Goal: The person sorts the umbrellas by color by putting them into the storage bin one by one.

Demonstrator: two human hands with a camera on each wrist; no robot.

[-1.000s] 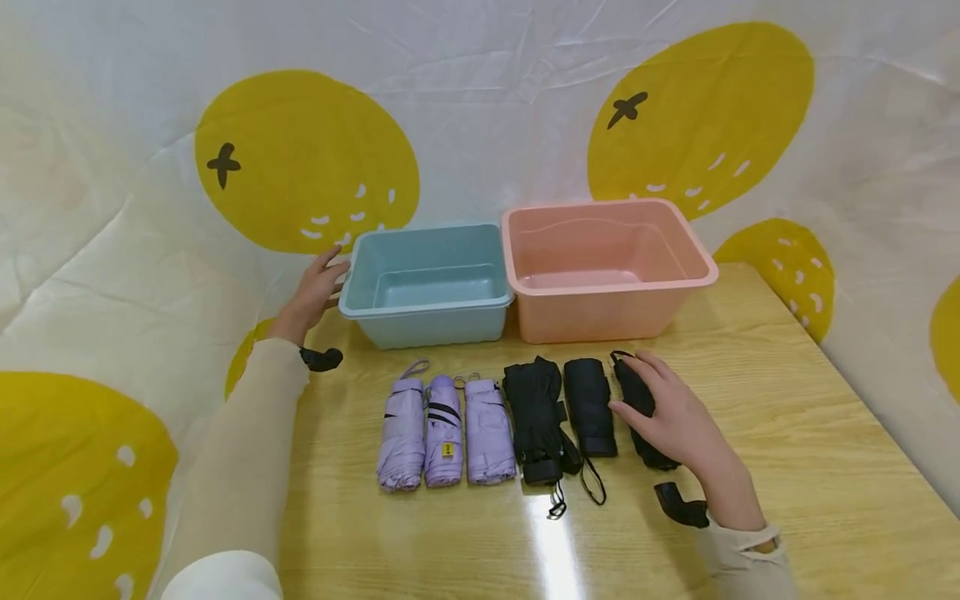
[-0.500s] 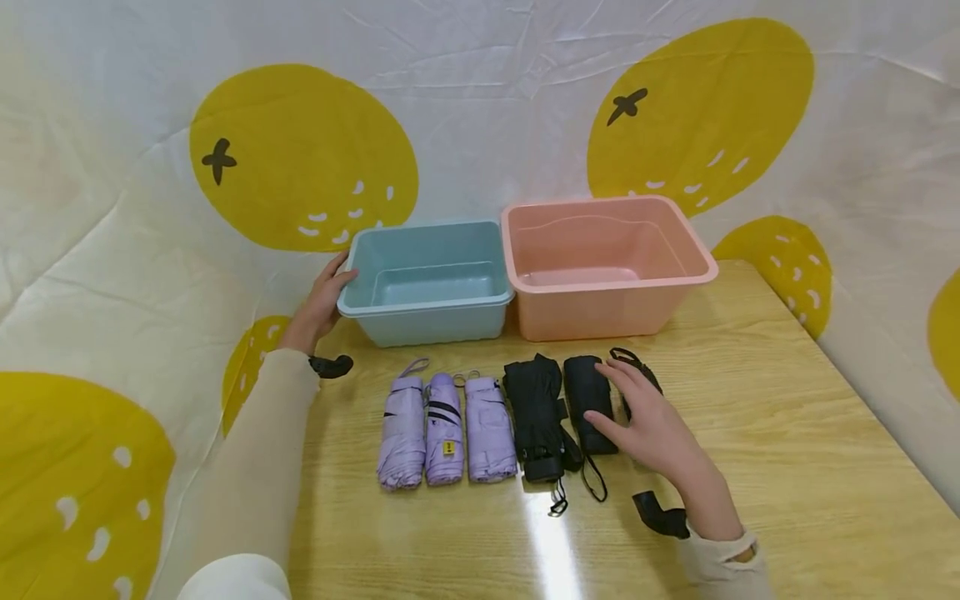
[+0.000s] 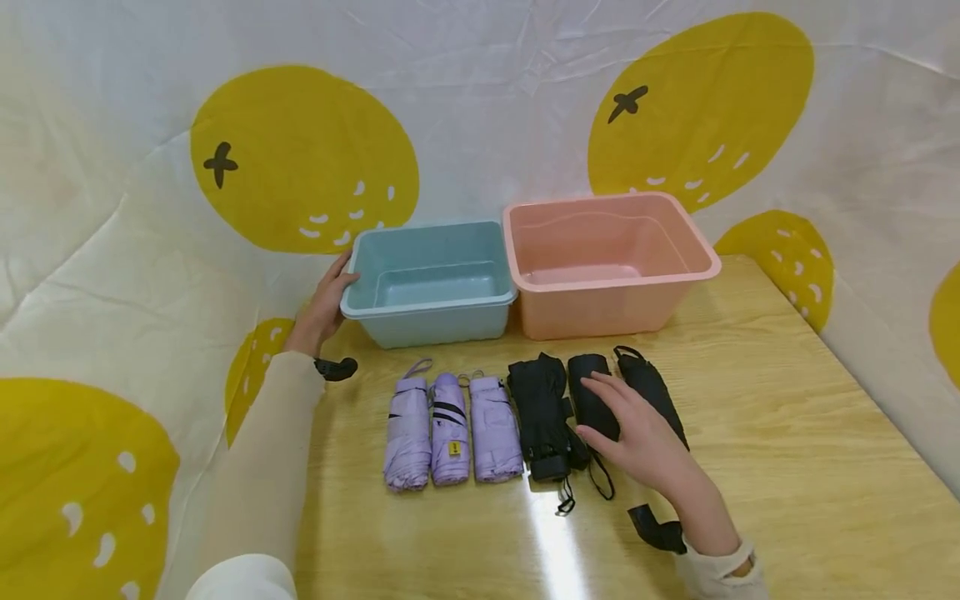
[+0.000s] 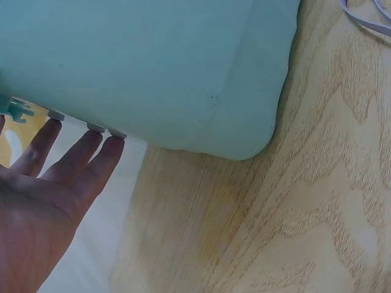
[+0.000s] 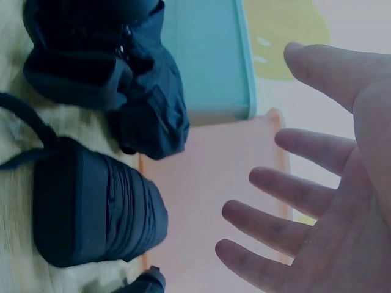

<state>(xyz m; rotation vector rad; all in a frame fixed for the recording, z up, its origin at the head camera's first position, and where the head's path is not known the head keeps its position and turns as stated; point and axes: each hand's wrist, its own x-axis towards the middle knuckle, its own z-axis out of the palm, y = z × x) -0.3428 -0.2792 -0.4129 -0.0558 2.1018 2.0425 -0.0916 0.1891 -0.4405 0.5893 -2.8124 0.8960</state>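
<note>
My left hand (image 3: 324,304) holds the left end of a light blue plastic bin (image 3: 435,325), thumb over the rim. In the left wrist view its straight fingers (image 4: 76,162) meet the bin's outer wall. My right hand (image 3: 637,433) hovers with spread fingers over the middle folded black umbrella (image 3: 588,408). The right wrist view shows that umbrella (image 5: 91,207) with its strap, apart from the fingers. A bulkier black umbrella (image 3: 536,408) lies to its left and a slim black umbrella (image 3: 652,387) to its right, partly behind the hand.
Three folded lilac umbrellas, a left one (image 3: 408,433), a banded middle one (image 3: 450,429) and a right one (image 3: 495,433), lie left of the black ones. A pink bin (image 3: 600,312) stands against the blue one. Behind the wooden table (image 3: 795,433) hangs a fruit-printed cloth (image 3: 495,133).
My right hand has moved left from the rightmost black umbrella to above the middle one. My left hand has closed in on the blue bin's rim.
</note>
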